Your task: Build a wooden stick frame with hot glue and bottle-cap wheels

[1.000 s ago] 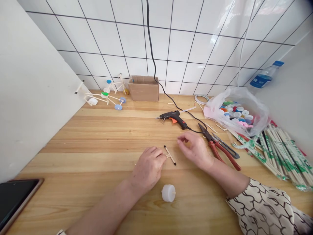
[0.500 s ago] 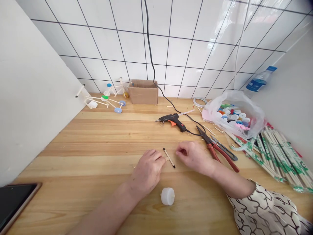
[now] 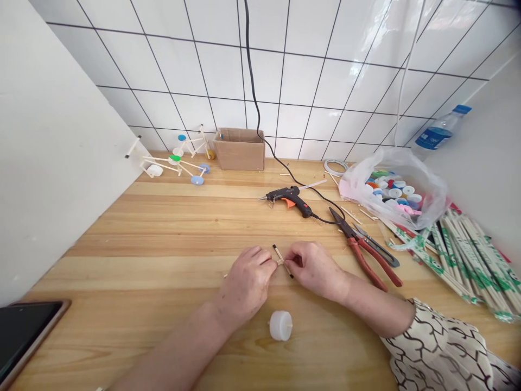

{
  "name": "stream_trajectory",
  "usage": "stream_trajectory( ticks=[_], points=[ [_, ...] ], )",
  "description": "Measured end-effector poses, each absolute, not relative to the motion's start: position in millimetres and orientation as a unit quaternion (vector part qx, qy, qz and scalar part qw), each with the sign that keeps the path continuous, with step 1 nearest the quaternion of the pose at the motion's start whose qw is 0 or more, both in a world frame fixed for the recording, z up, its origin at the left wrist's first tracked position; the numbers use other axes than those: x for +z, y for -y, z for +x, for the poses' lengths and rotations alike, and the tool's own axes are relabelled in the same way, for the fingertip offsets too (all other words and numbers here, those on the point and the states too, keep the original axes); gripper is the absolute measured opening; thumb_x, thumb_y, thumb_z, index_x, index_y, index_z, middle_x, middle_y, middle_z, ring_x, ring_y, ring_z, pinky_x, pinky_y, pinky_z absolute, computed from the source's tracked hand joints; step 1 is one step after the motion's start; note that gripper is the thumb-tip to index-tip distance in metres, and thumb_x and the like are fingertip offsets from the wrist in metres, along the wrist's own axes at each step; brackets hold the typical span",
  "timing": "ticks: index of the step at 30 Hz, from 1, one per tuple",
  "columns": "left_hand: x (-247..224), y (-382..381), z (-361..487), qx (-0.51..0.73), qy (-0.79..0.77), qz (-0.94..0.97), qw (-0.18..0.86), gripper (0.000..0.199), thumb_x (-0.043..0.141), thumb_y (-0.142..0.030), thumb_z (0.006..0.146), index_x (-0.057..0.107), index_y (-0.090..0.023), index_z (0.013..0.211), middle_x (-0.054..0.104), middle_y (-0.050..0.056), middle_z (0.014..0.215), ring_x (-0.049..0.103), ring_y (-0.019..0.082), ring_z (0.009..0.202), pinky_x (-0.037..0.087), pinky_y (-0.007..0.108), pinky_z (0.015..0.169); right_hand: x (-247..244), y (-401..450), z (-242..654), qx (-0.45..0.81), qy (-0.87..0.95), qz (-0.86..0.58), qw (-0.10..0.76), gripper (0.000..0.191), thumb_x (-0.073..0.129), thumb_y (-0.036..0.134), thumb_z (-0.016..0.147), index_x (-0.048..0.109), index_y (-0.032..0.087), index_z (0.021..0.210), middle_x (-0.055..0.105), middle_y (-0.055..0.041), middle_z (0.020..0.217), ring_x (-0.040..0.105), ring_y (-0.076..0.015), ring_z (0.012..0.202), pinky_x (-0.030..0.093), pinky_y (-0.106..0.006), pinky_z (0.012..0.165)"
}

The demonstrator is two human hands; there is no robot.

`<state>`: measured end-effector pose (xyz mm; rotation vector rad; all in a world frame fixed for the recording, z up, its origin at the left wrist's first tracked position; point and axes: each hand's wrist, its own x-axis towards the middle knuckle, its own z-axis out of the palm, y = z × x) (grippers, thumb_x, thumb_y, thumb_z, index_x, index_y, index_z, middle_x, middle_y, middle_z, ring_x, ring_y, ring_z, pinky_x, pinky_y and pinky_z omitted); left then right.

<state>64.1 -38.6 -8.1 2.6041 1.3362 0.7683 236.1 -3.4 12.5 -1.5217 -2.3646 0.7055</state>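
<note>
My left hand [image 3: 247, 283] is closed around a thin wooden stick, most of it hidden under the fingers. At the tip of that stick a short wooden crossbar [image 3: 277, 252] with black ends forms a T. My right hand [image 3: 316, 272] has its thumb and forefinger pinched against the crossbar near the joint; what lies between the fingertips is hidden. Nearer to me, a white plastic cap wheel [image 3: 280, 326] stands on its rim with a small stub poking out of its side.
Ahead lie a glue gun [image 3: 287, 198], red-handled pliers [image 3: 362, 252] and snips [image 3: 376, 247]. At right are a bag of bottle caps [image 3: 394, 190] and wrapped chopsticks [image 3: 474, 260]. Stick models [image 3: 175, 163] and a cardboard box [image 3: 240, 150] stand at the back, a phone [image 3: 28, 336] at left.
My right hand has moved left, from beside the crossbar to touching it near the joint. My left hand keeps its hold on the stick. The view has shifted slightly.
</note>
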Motion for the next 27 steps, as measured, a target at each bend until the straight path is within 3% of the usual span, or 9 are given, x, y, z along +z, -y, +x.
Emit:
stream_trajectory(
  ticks=[27],
  points=[
    [-8.0,34.8,64.0,0.264,-0.428,0.861,0.075,0.029,0.043,-0.002,0.085,0.065,-0.014,0.072,0.060,0.006,0.068,0.052,0.019,0.068,0.046,0.030,0.062,9.9,12.2,230.6,0.211,0.807,-0.545,0.084,0.016,0.053,0.011,0.076,0.063,0.016,0.065,0.070,-0.0056,0.064,0.062,-0.0160,0.058,0.036,-0.023,0.054]
  ],
)
